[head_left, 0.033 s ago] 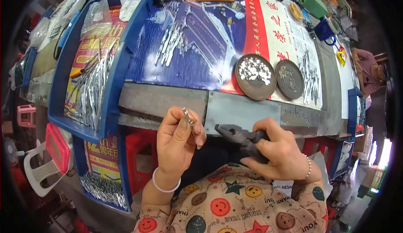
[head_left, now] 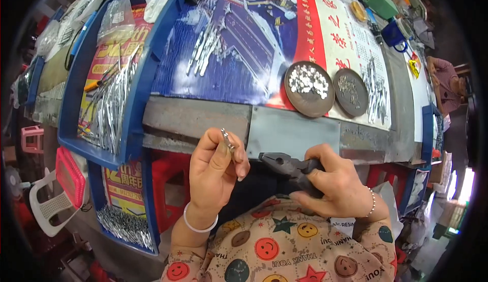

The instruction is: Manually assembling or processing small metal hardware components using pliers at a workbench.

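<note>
While the left hand [head_left: 216, 173] is pinching a small metal clip [head_left: 227, 139] between thumb and forefinger, it is raising the piece upright above the desk [head_left: 292, 132] edge, seemingly so that its free end is standing clear for the tool. The grip is closing tightly on the clip's lower part, with the other fingers curling in behind it. Just to the right of that grip, the right hand [head_left: 338, 183] is wrapping its fingers around the handles of dark pliers [head_left: 284, 165], clenching them, and is pointing the nose toward the clip; the jaws are looking closed and are sitting near the clip but apart from it. Both hands are working close to the body, which seems to be keeping the small part steady and easy to see.

Beyond the pliers, two round dark dishes are sitting side by side on the desk: the nearer dish [head_left: 309, 89] is holding a heap of pale, shiny small pieces, and the further dish [head_left: 351, 92] is holding a thinner scatter of greyish bits, too small to tell apart. Left of the clip grip, a blue tray [head_left: 71, 104] is carrying a long pile of silvery metal strips [head_left: 109, 112], and a lower blue bin [head_left: 150, 200] is holding more of them, presumably within easy reach as stock. Loose strips are also lying on the blue sheet beyond the hands.
</note>
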### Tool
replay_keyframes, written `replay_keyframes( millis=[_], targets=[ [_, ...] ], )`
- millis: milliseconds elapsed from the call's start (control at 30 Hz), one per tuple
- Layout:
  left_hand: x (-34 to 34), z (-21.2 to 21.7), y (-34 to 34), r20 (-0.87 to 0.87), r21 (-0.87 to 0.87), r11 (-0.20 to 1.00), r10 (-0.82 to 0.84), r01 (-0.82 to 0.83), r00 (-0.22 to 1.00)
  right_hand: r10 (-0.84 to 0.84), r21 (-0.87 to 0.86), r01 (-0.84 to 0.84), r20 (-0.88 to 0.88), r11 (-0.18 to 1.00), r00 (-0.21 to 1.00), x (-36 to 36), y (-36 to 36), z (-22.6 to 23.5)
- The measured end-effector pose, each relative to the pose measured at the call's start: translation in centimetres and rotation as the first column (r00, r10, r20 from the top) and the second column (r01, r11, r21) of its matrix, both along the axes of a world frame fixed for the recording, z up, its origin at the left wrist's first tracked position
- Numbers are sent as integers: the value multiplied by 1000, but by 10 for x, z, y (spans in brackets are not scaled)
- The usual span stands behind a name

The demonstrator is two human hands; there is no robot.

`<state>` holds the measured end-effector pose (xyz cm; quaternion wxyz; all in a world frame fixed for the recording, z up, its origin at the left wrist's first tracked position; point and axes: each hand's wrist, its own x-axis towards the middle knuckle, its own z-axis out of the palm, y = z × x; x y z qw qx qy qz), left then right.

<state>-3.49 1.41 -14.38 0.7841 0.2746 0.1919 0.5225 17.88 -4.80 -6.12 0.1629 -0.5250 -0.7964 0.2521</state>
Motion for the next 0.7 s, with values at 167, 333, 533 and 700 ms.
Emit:
replay_keyframes(
  millis=[167, 333, 533, 700],
  targets=[
    [-4, 1, -27, 62, -178, 974, -132, 142, 989, 27, -96, -24, 25, 995, 999, -2, -27, -13],
    [-4, 0, -49, -24, -280, 949, -158, 145, 987, 77, -90, -74, 28, 993, 997, 1, -41, -16],
    [-6, -3, -59, -83, -301, 934, -226, 192, 971, 120, -83, -114, 68, 990, 990, 3, -51, -19],
    [-1, 1, -58, -196, -283, 943, -235, 175, 952, 140, -131, -127, 92, 983, 986, 5, -49, -22]
  ],
)
